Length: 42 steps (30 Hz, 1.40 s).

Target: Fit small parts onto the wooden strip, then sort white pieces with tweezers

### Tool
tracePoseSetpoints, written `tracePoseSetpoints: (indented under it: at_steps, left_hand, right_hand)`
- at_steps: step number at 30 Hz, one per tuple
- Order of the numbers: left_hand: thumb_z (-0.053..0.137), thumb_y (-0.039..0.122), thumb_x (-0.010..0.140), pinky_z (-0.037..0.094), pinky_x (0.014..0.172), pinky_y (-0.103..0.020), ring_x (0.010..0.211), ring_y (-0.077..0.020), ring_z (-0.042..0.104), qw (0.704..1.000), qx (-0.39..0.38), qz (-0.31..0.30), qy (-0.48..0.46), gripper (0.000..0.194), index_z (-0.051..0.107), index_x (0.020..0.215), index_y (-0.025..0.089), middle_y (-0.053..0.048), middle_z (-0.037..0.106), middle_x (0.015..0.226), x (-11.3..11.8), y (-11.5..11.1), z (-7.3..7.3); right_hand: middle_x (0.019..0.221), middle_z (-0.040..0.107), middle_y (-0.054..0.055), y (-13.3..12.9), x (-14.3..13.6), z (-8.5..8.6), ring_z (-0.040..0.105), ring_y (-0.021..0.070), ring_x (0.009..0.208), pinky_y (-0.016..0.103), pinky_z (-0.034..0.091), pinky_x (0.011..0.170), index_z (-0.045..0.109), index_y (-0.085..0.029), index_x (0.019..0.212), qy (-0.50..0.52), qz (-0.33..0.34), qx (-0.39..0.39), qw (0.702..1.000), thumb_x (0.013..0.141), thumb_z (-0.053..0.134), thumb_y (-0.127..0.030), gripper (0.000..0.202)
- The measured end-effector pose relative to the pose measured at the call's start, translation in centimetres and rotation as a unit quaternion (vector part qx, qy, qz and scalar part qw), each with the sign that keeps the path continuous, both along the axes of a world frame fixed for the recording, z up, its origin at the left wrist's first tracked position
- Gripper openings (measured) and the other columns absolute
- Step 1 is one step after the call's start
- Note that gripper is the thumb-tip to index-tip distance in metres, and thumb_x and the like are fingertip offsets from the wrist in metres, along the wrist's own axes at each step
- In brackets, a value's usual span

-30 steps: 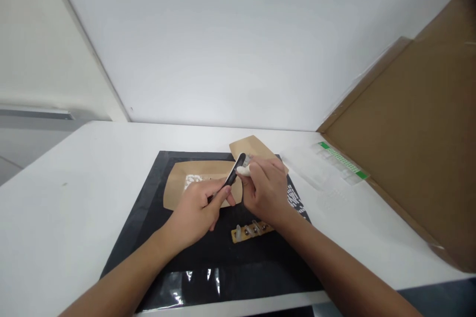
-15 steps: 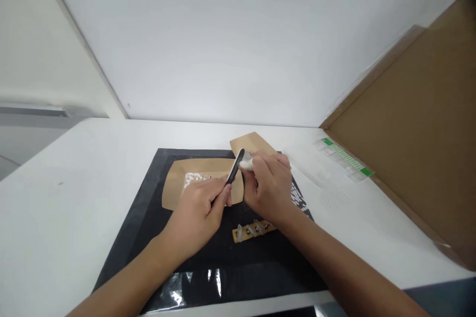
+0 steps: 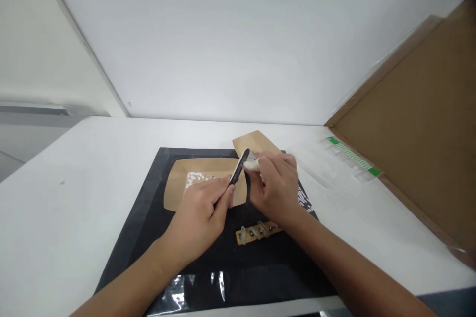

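Observation:
My left hand [image 3: 204, 208] is closed on a nail file [image 3: 240, 166], black on its flat side with a pale edge, which slants up to the right. Opposite it, my right hand [image 3: 277, 185] pinches a small off-white piece [image 3: 252, 165] whose rounded end lies close against the file's black face. A greyish translucent bit shows just above that piece; its kind is unclear. Below my hands lies a wooden strip [image 3: 256, 232] with round metal studs and several clear nail-tip-like pieces on it. Behind my left hand sits a brown paper tray [image 3: 174, 183] holding small white bits.
Everything stands on a glossy black mat [image 3: 148, 237] on a white table [image 3: 70, 218]. Another brown paper piece [image 3: 256, 141] lies behind my right hand. At right are a clear plastic packet [image 3: 353, 157] with a green label and a tall cardboard panel [image 3: 420, 124].
The view has shifted slightly, so the items on the table appear a little further right. Both hands keep their holds, and the off-white piece remains beside the file.

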<state>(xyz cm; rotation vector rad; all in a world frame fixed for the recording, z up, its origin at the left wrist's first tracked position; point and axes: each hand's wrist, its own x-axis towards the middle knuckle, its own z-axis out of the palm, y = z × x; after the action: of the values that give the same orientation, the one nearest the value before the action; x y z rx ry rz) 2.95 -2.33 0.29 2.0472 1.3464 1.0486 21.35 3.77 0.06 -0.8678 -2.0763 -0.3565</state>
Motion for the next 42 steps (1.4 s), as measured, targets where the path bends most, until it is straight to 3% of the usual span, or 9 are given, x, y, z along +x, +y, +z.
tracePoseSetpoints:
  at_steps: [4,14,23,28,32,42]
  left_hand:
    - [0.042,0.024,0.106,0.038,0.064,-0.029,0.064,-0.0135,0.053,1.0,-0.008,0.003,0.006,0.035,0.05,0.071,0.019,0.001,0.056,0.068,0.1,0.0,0.3]
    - [0.042,0.023,0.106,0.037,0.064,-0.029,0.065,-0.0137,0.054,1.0,0.005,0.01,0.008,0.034,0.05,0.073,0.019,0.001,0.057,0.07,0.3,-0.2,0.3]
    - [0.044,0.021,0.106,0.041,0.064,-0.03,0.066,-0.0146,0.057,0.999,0.021,0.016,0.025,0.033,0.054,0.074,0.019,-0.001,0.061,0.072,0.4,-0.2,0.2]
    - [0.043,0.019,0.106,0.054,0.078,-0.035,0.083,-0.0206,0.068,0.997,0.056,0.031,0.053,0.023,0.067,0.103,0.019,-0.007,0.071,0.091,0.3,-0.3,-0.3]
    - [0.043,0.017,0.104,0.059,0.08,-0.039,0.088,-0.0241,0.072,0.986,0.113,0.058,0.108,0.028,0.064,0.123,0.019,-0.011,0.074,0.101,0.5,-0.5,-0.9]
    - [0.045,0.011,0.099,0.06,0.067,-0.038,0.079,-0.0259,0.072,0.947,0.186,0.118,0.234,0.039,0.056,0.137,0.015,-0.013,0.074,0.106,0.3,-0.5,-2.0]
  right_hand:
    - [0.075,0.062,0.002,0.0,-0.1,0.1,0.062,0.0214,0.075,0.038,0.041,0.081,0.043,-0.024,0.078,-0.026,0.031,-0.018,0.999,0.09,0.057,-0.009,0.024]
    - [0.081,0.066,0.003,0.2,-0.1,0.5,0.061,0.0209,0.076,0.038,0.039,0.079,0.044,-0.024,0.08,-0.004,-0.004,-0.005,1.0,0.092,0.057,-0.01,0.023]
    - [0.078,0.064,0.002,0.0,-0.1,0.5,0.061,0.0208,0.076,0.038,0.04,0.08,0.044,-0.024,0.08,-0.024,0.023,-0.022,0.999,0.091,0.055,-0.009,0.022]
    - [0.081,0.065,0.004,-0.3,-0.1,0.4,0.059,0.0208,0.076,0.038,0.04,0.08,0.044,-0.024,0.079,-0.009,0.012,-0.012,1.0,0.089,0.056,-0.008,0.022]
    - [0.073,0.057,0.001,-0.7,-0.3,0.4,0.054,0.0199,0.069,0.038,0.04,0.077,0.042,-0.024,0.077,-0.017,0.032,-0.033,0.999,0.088,0.054,-0.009,0.023]
    - [0.073,0.057,0.002,-1.1,-0.9,0.1,0.051,0.0189,0.069,0.038,0.039,0.081,0.045,-0.023,0.075,0.015,0.01,-0.071,0.997,0.093,0.055,-0.016,0.022]
